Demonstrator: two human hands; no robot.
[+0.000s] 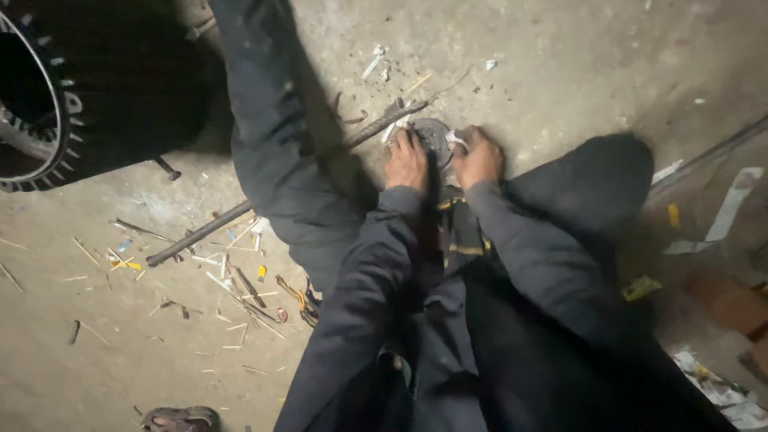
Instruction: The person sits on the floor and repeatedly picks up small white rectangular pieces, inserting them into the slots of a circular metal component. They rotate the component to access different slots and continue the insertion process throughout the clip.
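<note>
Round dark metal part (433,141), disc-like with ringed face, flat on concrete floor (576,64) toward its upper middle, just ahead of the knees. Left hand (406,162) pressed on the part's left rim, fingers curled; right hand (478,157) on its right rim, over a scrap of white rag or paper (457,139). Hands close together, both clamped on the part; exact finger grip not clear in the dim light.

Progress, as a judgement: work on the part under way, neither lifted nor set aside; what is finished on it cannot be told.

Long ribbed steel rod (240,212) lying aslant from near the part toward the left edge of the floor. Scattered sticks and coloured scraps (232,276) at lower left. Tyre (40,104) at top left corner. Paper strips (724,212) near right edge.

Containers: none seen; nothing held in anything.
</note>
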